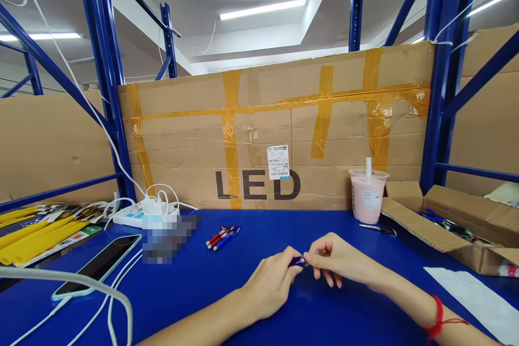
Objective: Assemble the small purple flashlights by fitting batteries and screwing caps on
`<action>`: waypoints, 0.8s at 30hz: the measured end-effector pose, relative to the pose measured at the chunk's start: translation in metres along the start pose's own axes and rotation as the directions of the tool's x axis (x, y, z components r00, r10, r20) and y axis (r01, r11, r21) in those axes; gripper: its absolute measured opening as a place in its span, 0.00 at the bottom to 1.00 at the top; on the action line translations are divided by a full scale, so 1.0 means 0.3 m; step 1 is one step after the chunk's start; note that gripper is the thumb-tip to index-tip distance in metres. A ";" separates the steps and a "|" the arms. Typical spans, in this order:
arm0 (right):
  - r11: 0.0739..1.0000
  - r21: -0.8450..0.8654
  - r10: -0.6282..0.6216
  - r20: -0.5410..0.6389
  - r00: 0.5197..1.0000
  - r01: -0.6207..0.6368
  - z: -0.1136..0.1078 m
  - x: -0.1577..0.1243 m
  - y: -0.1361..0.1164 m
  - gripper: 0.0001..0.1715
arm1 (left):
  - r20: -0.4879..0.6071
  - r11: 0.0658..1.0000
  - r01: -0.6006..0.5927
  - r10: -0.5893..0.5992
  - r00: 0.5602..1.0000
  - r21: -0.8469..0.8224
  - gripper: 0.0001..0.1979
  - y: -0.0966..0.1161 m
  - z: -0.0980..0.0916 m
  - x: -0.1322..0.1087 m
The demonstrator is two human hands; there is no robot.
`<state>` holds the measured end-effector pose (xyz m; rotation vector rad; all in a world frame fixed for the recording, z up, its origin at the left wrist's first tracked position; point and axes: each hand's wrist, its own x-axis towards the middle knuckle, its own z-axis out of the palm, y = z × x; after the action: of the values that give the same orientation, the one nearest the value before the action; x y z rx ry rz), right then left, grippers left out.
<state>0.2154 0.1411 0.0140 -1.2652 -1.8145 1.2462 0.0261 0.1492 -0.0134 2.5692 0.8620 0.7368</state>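
Note:
A small, shiny blue-purple metal tube (pixel 298 261) is pinched between the thumb and fingers of my left hand (pixel 271 283); its silvery end points right. At that end, my right hand (pixel 340 259) closes thumb and forefinger on a tiny silvery part, mostly hidden by the fingertips. Both hands are just above the blue tabletop (pixel 324 313). To the left, beyond my left hand, lies a little group of slim red tubes (pixel 219 234) and a blue tube (pixel 226 239) with metal ends, side by side.
An open cardboard box (pixel 458 227) with small parts stands right, near a pink drink cup (pixel 367 194), a dark pen-like item (pixel 379 230) and white paper (pixel 478 303). Left are a phone (pixel 99 265), white cables, a power strip (pixel 150 216) and yellow tubes (pixel 48 238). Cardboard (pixel 186 146) walls the back.

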 end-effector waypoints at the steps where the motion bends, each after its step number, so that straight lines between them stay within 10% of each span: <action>1: 1.000 -0.002 0.003 0.008 1.000 -0.003 -0.002 0.002 0.004 0.24 | 0.011 1.000 -0.004 0.004 1.000 -0.001 0.06 0.000 -0.002 -0.001; 24: 0.977 -0.164 -0.107 0.167 0.980 0.135 0.011 -0.011 0.049 0.27 | 0.150 0.993 -0.019 0.002 0.989 0.113 0.12 0.013 -0.045 -0.014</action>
<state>0.2194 0.1384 -0.0006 -1.1545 -2.1212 1.1696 0.0172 0.1456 -0.0022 2.6911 0.8658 0.5021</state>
